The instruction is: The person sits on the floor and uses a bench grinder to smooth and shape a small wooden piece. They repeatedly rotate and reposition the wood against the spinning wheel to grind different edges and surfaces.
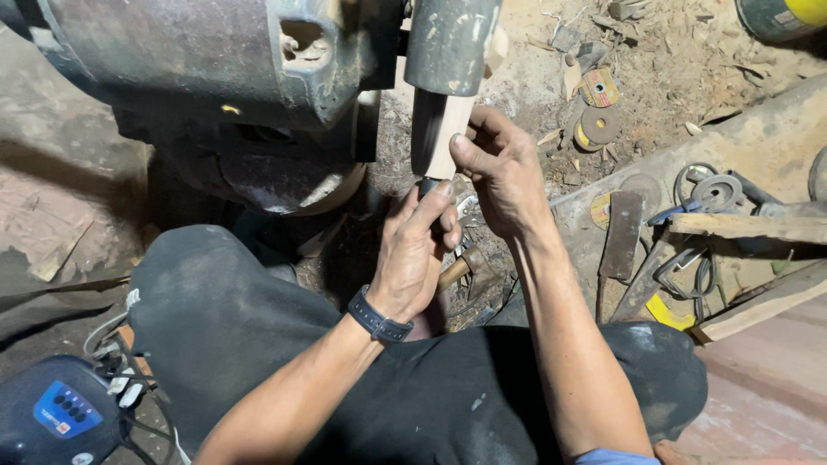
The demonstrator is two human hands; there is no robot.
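Note:
A pale wooden piece [441,136] sticks out from under a dark cylindrical machine part [450,43] at top centre. My right hand [504,172] grips the wooden piece from the right, thumb pressed on its side. My left hand [413,250], with a dark wristband, holds a dark tool [429,185] whose tip meets the lower end of the wood. Both hands are close together, almost touching.
A big grey motor housing [207,60] fills the top left. My knees in dark trousers [224,319] frame the bottom. Grinding discs [599,112], a flat metal blade [622,237], rings, wooden slats [749,226] and sawdust lie right. A dark blue device [56,413] sits bottom left.

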